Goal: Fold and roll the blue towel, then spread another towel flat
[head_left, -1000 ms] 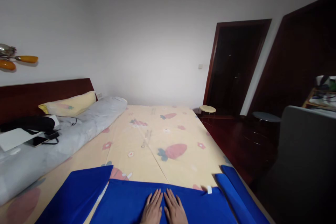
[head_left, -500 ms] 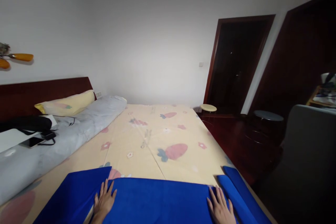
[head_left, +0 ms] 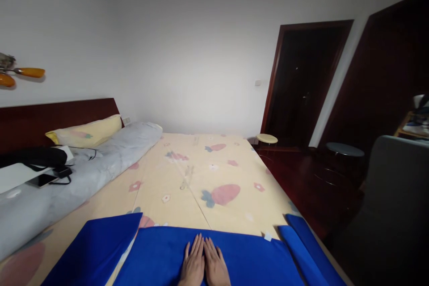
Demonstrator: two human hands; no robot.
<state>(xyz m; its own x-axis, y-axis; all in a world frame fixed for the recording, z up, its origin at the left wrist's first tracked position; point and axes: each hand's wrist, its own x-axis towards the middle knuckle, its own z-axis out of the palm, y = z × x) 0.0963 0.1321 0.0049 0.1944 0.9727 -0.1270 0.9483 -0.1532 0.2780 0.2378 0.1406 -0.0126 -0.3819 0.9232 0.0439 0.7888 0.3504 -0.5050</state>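
Observation:
A bright blue garment (head_left: 161, 254) lies spread on the near end of the bed, with one sleeve (head_left: 97, 250) angled out at the left and the other sleeve (head_left: 301, 250) folded at the right. My left hand (head_left: 193, 262) and my right hand (head_left: 215, 264) rest flat on the middle of the garment, side by side, fingers straight and close together, pointing away from me. Neither hand holds anything. A small white tag (head_left: 267, 236) shows at the garment's far right edge.
The bed (head_left: 201, 174) has a pale yellow sheet with strawberry prints. A rolled grey quilt (head_left: 83, 174), a yellow pillow (head_left: 85, 130), a black bag (head_left: 33, 157) and a phone (head_left: 42, 180) lie at the left. Two round stools (head_left: 267, 139) stand by a dark doorway (head_left: 301, 85); a grey chair (head_left: 395, 178) is right.
Half a second ago my hands were wide apart at the garment's left and right edges. They have come back together at its middle, as they were a second ago.

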